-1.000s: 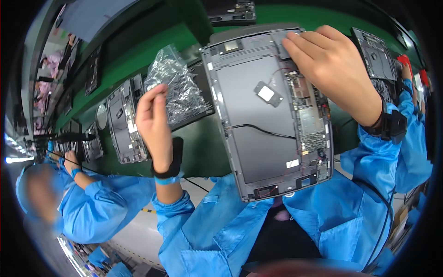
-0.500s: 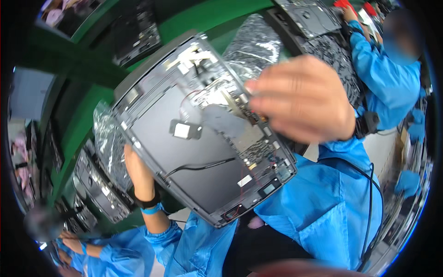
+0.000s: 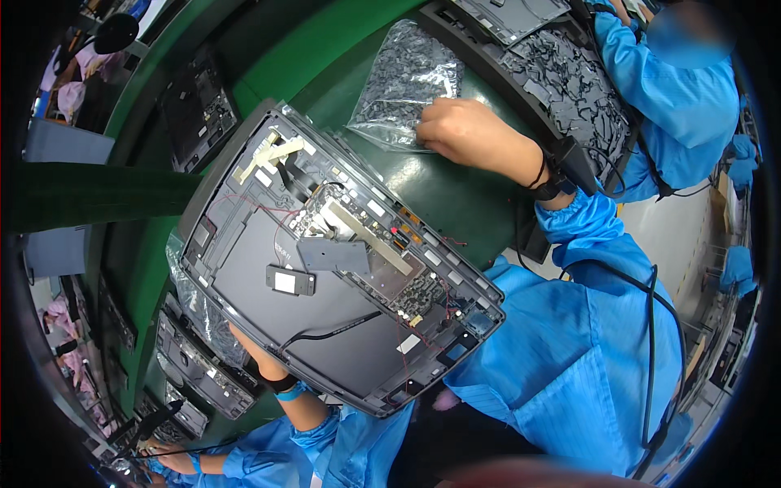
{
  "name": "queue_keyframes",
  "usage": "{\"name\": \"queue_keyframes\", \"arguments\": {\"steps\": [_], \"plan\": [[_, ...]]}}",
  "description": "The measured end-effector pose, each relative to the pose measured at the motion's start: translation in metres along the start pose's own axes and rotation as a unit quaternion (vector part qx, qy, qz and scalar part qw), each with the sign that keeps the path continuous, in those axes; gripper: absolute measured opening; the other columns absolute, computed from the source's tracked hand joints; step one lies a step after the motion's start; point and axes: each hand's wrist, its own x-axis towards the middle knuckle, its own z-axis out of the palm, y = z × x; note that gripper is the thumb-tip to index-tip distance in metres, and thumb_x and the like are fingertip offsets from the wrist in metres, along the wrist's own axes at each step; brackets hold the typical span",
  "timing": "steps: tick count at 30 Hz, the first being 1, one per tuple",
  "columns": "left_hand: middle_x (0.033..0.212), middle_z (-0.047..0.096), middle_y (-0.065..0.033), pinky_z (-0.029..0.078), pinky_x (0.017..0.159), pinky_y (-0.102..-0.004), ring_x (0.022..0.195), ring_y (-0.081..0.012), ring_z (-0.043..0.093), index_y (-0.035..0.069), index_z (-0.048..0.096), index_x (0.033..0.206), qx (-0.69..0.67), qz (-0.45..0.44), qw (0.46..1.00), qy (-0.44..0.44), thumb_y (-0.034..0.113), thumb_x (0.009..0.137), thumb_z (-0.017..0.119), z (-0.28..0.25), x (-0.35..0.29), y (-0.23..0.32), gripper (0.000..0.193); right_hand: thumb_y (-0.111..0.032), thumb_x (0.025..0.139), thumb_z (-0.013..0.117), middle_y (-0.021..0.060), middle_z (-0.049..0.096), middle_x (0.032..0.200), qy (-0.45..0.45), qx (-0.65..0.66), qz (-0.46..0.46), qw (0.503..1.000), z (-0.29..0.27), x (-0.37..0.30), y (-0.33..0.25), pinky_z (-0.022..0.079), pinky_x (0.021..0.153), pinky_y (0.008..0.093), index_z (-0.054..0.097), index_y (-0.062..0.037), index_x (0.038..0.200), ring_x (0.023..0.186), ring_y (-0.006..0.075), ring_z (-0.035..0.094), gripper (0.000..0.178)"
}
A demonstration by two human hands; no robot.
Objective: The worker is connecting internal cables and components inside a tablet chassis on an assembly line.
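Observation:
An opened laptop base (image 3: 342, 285) with bare circuit board, loose cables and a small black piece with a white label (image 3: 290, 281) lies tilted before me. A flat grey rectangular piece (image 3: 333, 255) rests over its middle. My left hand (image 3: 254, 351) holds the base at its lower left edge, its fingers hidden beneath. Beyond the base, a clear plastic bag (image 3: 407, 77) full of small dark parts lies on the green table. My right hand (image 3: 468, 134) is closed at the bag's near right edge, fingers curled down; what they pinch, if anything, is hidden.
A dark tray (image 3: 561, 89) heaped with small black parts stands at the right, another laptop part (image 3: 512, 16) above it. A co-worker in blue (image 3: 671, 89) is beyond. More laptop bases (image 3: 203, 362) and a second plastic bag (image 3: 207, 313) lie at the left. A black cable (image 3: 651, 358) hangs along my right side.
My right hand has moved from over the base's right edge, away and up to the plastic bag, its fingers now curled. The base has shifted slightly left and down in view.

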Motion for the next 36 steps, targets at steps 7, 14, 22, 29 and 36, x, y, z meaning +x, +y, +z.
{"name": "queue_keyframes", "arguments": {"steps": [7,14,22,29,36], "plan": [[0.154,0.026,-0.0152,0.019,0.118,-0.0320,0.141,-0.0235,0.027,-0.007,0.025,0.147,0.192,0.111,0.973,0.069,0.028,0.107,0.019,0.000,0.003,0.044,0.053,-0.010,0.079,0.065,0.0102,0.056,0.085,-0.033,0.032,0.047,0.998,0.012,-0.010,-0.008,0.051,0.072,0.0411,0.062,-0.0045,0.082,0.086,0.0299,0.060,0.006],[0.130,0.052,-0.0151,0.037,0.103,-0.0323,0.116,-0.0242,0.050,-0.008,0.047,0.131,-0.033,-0.078,0.989,0.119,0.015,0.101,0.040,0.005,0.046,0.150,0.038,-0.009,0.080,0.065,0.0105,0.058,0.084,0.005,0.059,0.073,0.996,0.013,-0.010,-0.005,0.050,0.071,0.0414,0.062,-0.0041,0.084,0.084,0.0311,0.060,0.007],[0.099,0.064,-0.0143,0.051,0.076,-0.0266,0.085,-0.0163,0.061,-0.007,0.056,0.116,-0.243,0.063,0.924,0.287,0.004,0.097,0.052,-0.001,0.067,0.269,0.022,-0.009,0.087,0.068,0.0077,0.070,0.090,0.114,0.545,0.205,0.805,-0.009,0.006,-0.014,0.052,0.073,0.0233,0.067,0.0005,0.099,0.082,0.0121,0.066,0.015],[0.094,0.064,-0.0172,0.052,0.062,-0.0287,0.074,-0.0217,0.064,-0.006,0.058,0.110,-0.373,0.139,0.908,0.134,0.002,0.095,0.054,-0.002,0.080,0.330,0.018,-0.014,0.089,0.068,0.0077,0.070,0.090,0.066,0.659,0.106,0.742,-0.062,0.064,-0.041,0.050,0.068,0.0215,0.069,0.0019,0.100,0.074,0.0087,0.062,0.020],[0.092,0.067,-0.0179,0.055,0.066,-0.0278,0.079,-0.0218,0.067,-0.005,0.062,0.103,-0.369,0.124,0.918,0.072,-0.003,0.089,0.062,0.003,0.088,0.353,0.014,-0.015,0.086,0.070,0.0064,0.070,0.094,-0.007,0.534,0.006,0.845,-0.071,0.130,-0.053,0.050,0.086,0.0269,0.069,0.0017,0.098,0.090,0.0123,0.064,0.020]]}}
